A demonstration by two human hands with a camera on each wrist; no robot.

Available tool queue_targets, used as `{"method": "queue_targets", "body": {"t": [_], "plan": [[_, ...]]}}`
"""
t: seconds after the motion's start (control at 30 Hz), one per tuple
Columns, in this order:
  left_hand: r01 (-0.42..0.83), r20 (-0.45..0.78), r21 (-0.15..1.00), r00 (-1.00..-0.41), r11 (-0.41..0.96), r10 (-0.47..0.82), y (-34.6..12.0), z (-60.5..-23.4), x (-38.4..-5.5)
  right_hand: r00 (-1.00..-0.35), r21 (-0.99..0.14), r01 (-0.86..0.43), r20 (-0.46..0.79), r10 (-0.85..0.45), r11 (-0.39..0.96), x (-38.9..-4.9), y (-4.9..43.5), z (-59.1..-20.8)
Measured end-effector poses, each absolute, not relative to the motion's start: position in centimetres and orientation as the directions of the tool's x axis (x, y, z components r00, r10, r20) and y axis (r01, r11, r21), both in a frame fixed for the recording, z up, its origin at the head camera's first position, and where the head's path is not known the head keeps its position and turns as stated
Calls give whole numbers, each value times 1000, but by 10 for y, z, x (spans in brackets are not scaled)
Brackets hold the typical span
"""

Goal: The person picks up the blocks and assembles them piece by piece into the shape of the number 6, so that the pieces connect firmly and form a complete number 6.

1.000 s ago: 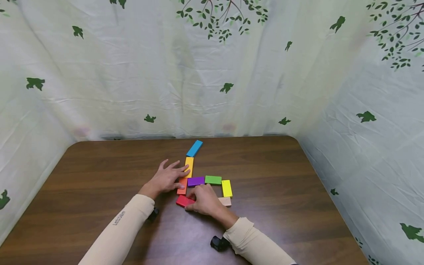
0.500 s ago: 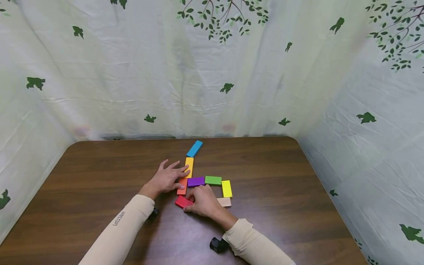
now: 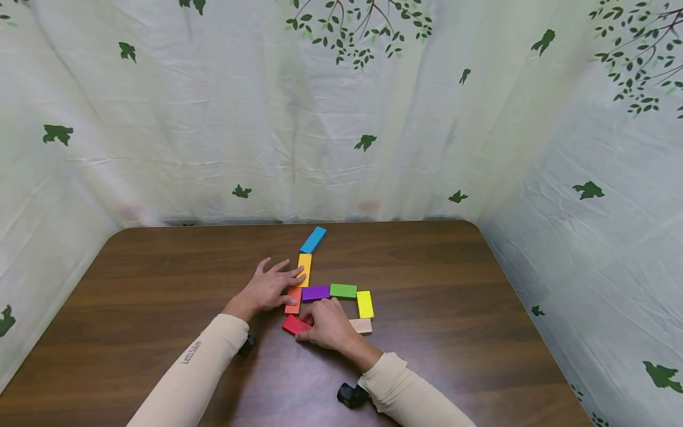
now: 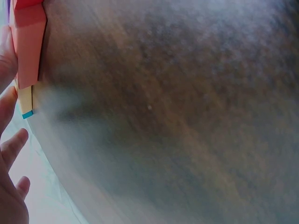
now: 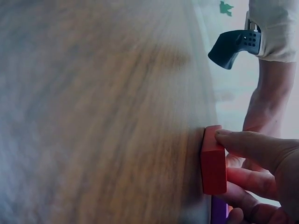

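Flat wooden blocks lie on the table in a linked outline in the head view. My right hand [image 3: 332, 325] pinches a red block [image 3: 294, 325] at the near left corner, thumb on its near side and fingers on its far side. In the right wrist view the red block [image 5: 213, 169] lies flat between thumb and fingers. My left hand [image 3: 265, 289] has its fingers spread. Its thumb touches the orange block [image 3: 291, 309] and its fingertips rest at the amber block [image 3: 305, 261]. A purple block [image 3: 316, 293] lies just beyond my right hand.
A blue block [image 3: 313, 239] slants away at the far end. A green block [image 3: 343, 290], a yellow block [image 3: 365, 304] and a pale block [image 3: 362, 326] form the right side, the pale one partly hidden by my right hand. The brown table [image 3: 437, 356] meets a leaf-printed curtain [image 3: 331, 178].
The red block has slid slightly left and toward me with my right hand, its angle a little different. My left hand has stayed in place on the orange and amber blocks.
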State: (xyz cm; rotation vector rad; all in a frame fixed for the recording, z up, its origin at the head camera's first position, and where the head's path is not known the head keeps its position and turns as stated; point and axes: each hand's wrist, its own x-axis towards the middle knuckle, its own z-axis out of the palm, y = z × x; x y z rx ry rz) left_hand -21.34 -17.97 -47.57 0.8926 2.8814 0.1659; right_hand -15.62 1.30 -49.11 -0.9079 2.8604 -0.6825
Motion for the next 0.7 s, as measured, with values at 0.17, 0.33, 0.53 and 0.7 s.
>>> {"method": "queue_targets", "body": {"t": [0.17,0.33,0.53,0.7], "plan": [[566,-58,155,-813,810,579,-180,-477,-213,-827,-428,-529,67,-559,733,-156,13,-491],[570,-53,155,-811,807,583,-180,-478,-212,-828,-428,-526,59,-558,735,-156,14,-490],[548,-85,136,-824,825,561,-180,-477,-212,-808,-446,-541,38,-589,713,-161,25,-480],[535,-101,128,-831,835,548,-180,-477,-212,-725,-488,-602,4,-689,632,-174,45,-471]]}}
